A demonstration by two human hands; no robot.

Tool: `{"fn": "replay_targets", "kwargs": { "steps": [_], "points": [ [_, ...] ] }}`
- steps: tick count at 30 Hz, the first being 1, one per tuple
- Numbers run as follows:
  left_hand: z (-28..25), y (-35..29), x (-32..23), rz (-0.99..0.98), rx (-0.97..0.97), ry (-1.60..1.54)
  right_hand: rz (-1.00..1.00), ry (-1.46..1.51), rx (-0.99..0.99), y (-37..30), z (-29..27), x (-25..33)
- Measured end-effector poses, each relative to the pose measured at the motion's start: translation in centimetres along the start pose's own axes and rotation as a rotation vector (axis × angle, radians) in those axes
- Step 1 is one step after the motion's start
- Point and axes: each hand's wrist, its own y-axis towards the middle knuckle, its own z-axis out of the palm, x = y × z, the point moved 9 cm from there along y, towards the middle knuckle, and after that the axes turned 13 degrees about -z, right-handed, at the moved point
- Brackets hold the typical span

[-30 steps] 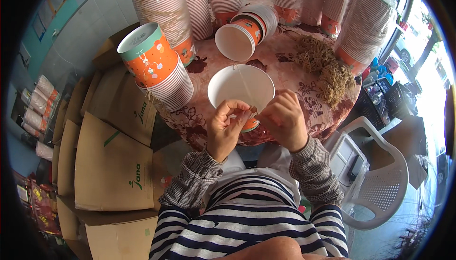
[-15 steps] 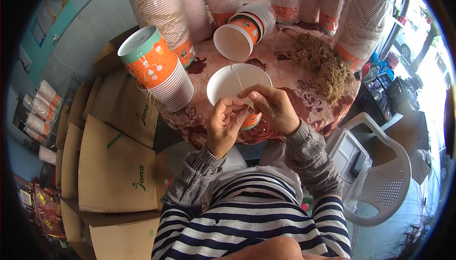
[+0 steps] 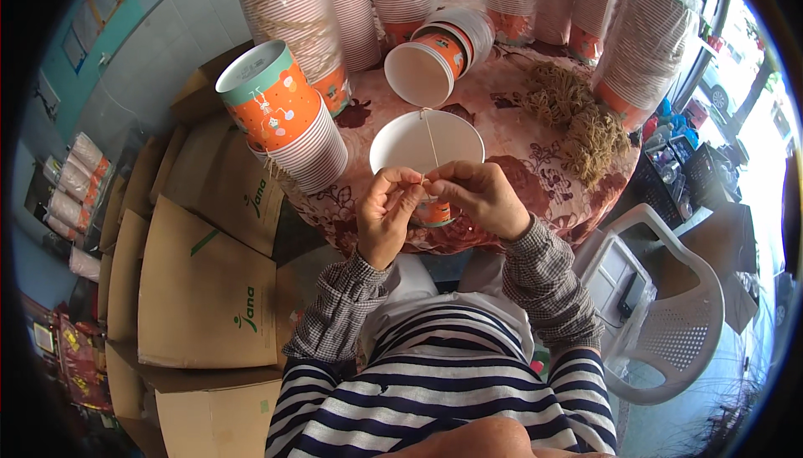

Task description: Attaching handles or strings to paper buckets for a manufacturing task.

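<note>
A paper bucket (image 3: pixel 393 144), white inside and orange outside, stands at the table's near edge. From its far rim a thin string (image 3: pixel 432 142) runs across the opening to my hands. My left hand (image 3: pixel 386 215) pinches the string's end between thumb and fingers in front of the near rim. Fingertip to fingertip with it, my right hand (image 3: pixel 483 199) is closed on the same string. What the fingertips do with the string is too small to make out. My hands cover part of the bucket's near side.
Nested orange buckets (image 3: pixel 288 123) stand upside down at the left. Other buckets (image 3: pixel 418 73) lie on their side farther back, before wrapped stacks (image 3: pixel 644 48). Bundles of brown string (image 3: pixel 577 123) lie right. Cardboard boxes (image 3: pixel 209 291) flank me left, a white plastic chair (image 3: pixel 686 324) right.
My fingertips have come together at the string, and the right hand has dropped slightly. The string is drawn straight from the far rim. The whole view has shifted a little.
</note>
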Motion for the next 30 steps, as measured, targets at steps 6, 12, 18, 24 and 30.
{"fn": "replay_targets", "kwargs": {
  "steps": [6,12,18,24,30],
  "points": [
    [-0.2,-0.8,0.0,0.026,-0.063,-0.001,0.042,0.013,-0.055,-0.9,0.0,-1.2],
    [-1.3,-1.0,0.1,0.080,-0.221,0.112,-0.075,-0.211,-0.142,-0.9,0.3,1.0],
    [-1.2,-1.1,-0.5,0.170,-0.280,0.292,-0.236,-0.394,-0.114,-0.8,0.7,3.4],
    [0.1,-1.6,-2.6,0.354,-0.296,0.629,-0.269,-0.421,-0.123,-0.7,0.8,3.5],
    [0.9,-1.4,-4.2,0.442,-0.246,0.787,-0.256,-0.481,-0.108,-0.4,0.3,3.7]
  ]
}}
